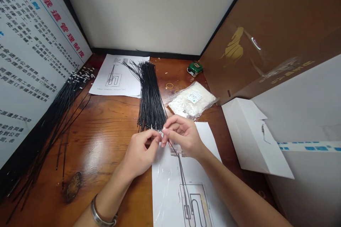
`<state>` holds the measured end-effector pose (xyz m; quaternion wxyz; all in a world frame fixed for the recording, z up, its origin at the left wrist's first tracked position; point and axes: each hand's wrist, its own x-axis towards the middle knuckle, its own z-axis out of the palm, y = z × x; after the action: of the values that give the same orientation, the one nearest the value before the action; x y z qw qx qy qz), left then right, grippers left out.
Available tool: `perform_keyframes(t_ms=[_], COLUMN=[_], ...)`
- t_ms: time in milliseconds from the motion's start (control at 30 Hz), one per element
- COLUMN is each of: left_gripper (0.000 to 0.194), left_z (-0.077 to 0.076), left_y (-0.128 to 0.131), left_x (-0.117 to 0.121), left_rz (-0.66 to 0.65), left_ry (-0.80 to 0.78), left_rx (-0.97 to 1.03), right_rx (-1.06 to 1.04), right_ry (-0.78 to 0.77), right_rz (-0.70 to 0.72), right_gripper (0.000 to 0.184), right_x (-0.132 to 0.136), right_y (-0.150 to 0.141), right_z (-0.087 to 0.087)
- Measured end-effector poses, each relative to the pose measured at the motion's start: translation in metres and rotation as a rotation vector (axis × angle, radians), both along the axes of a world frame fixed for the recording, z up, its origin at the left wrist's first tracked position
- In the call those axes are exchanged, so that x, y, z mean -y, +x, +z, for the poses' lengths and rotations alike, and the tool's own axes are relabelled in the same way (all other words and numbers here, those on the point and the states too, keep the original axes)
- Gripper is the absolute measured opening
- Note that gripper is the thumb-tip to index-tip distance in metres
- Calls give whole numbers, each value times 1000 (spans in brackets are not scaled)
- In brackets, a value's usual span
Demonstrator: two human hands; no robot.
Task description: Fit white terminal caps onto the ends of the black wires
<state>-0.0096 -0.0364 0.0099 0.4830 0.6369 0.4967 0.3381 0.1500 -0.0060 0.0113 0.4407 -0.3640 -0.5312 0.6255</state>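
Our left hand [142,150] pinches, contents unclear; right hand [185,136] holds a thin black wire [173,147] toward five o'clock, likely springy, best end-gripped.

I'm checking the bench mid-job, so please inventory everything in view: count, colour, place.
Table: one, brown, beneath the hands
Sign: one, white with red, blue and black print, left
Back panel: one, pale grey, behind
Brown panel: one, gold-marked, right
White box: one, white, right
Left wire bundle: one, black with white ends, left
Middle wire bundle: one, black, beyond hands
Far sheet: one, white, back left
Near sheet: one, white, under hands
Bag: one, clear, white contents, right of centre
Green object: one, green, back right
Rubber band: at least one, yellowish, by bag
Thin wire: at least one, dark, at right fingers
Bracelet: one, silver, left wrist
Left hand: one, bare, centre
Right hand: one, bare, centre
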Motion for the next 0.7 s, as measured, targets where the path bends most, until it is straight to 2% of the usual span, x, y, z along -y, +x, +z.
perform_keyframes(t_ms=[167,300,500,600,700], left_gripper=[21,24,34,30,31], left_z=[-1,-1,-2,-4,-4], left_y=[-6,-8,-4,-4,-5], left_x=[-12,-20,-19,-16,-14], left_rz=[28,59,112,106,109], left_ry=[-65,-74,-126,-118,-111], left_rx=[85,119,186,175,140], right_rx=[-61,-35,30,-44,-99], right_ry=[-46,-145,-213,-197,-140], right_rz=[149,352,653,622,443], right_gripper=[12,12,10,12,14], right_x=[0,8,18,18,15], right_y=[3,-1,-7,-7,-6], right_z=[-2,-1,11,9,3])
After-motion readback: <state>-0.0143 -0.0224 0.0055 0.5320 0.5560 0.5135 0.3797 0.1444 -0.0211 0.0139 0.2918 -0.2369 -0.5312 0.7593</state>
